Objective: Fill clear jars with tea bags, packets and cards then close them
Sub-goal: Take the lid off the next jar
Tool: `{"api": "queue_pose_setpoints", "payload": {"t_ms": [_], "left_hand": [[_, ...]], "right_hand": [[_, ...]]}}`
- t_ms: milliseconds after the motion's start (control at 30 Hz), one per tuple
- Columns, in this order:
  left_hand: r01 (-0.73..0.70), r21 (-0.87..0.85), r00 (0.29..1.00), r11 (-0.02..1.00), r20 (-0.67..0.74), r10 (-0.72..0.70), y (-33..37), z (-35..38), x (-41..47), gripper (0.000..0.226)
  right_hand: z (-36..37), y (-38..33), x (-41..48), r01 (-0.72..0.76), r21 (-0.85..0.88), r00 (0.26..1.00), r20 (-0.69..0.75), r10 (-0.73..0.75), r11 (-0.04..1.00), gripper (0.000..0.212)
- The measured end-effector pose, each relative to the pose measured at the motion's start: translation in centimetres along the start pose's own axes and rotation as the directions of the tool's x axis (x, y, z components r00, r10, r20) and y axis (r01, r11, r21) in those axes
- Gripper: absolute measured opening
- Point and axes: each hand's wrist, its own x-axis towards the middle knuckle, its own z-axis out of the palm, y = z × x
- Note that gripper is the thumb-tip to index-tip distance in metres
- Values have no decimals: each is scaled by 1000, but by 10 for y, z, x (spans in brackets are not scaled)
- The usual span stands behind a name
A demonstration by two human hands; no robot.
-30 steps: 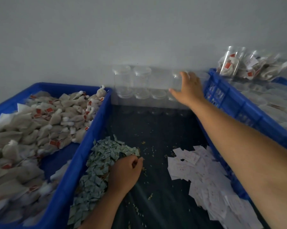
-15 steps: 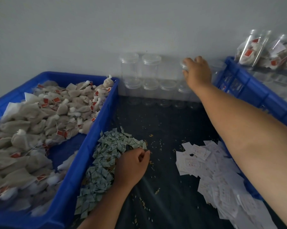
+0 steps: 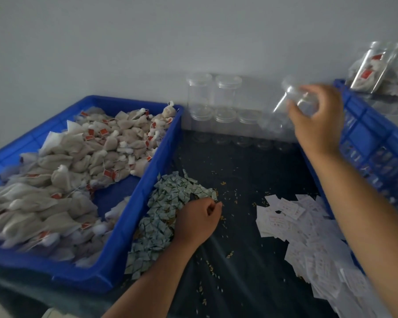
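Holding a clear jar [image 3: 295, 99] up off the table [image 3: 239, 271], I have the right hand [image 3: 317, 125] curled round its wall, just in front of the right crate [image 3: 367, 134]. The jar is tilted and blurred, so I cannot tell whether a lid is on it. My guess is that it is in the air to come toward the middle, where everything that goes inside it is within reach.

The left hand [image 3: 198, 219] rests on the near edge of the packets [image 3: 168, 203], fingers bent against the heap. Whether it has a packet pinched or is only resting there, I cannot tell. Having it there makes sense: a packet could go in as soon as the jar arrives.

The layout suits that order. The tea bags [image 3: 79, 161] fill the left crate [image 3: 129, 226], the packets lie just beside its wall, and the cards [image 3: 303, 228] are spread to the right, well apart from the packets. The empty jars [image 3: 214, 97] are stacked against the wall [image 3: 147, 42] at the back, out of the working space, while the filled jars [image 3: 372, 65] lie beyond the right crate. Loose crumbs [image 3: 230, 254] dot the table between the heaps.
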Motion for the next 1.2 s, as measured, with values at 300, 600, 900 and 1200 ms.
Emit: {"api": "queue_pose_setpoints", "payload": {"t_ms": [300,600,900,1200], "left_hand": [[-13,101,1000,995,0,13,7,-5,-1,44],[-8,31,997,999,73,5,2,-7,-4,26],[-216,-538,971,814,-203,124,54,-45,-13,34],[-474,-35,868,880,148,473,97,-71,-31,64]], "right_hand": [[-71,-63,-217,30,120,935,349,-71,992,41],[-53,-77,-283,-594,212,710,592,382,776,119],[-52,-79,-279,-562,126,721,560,409,818,83],[-63,-88,-280,-591,225,719,583,379,775,78]]}}
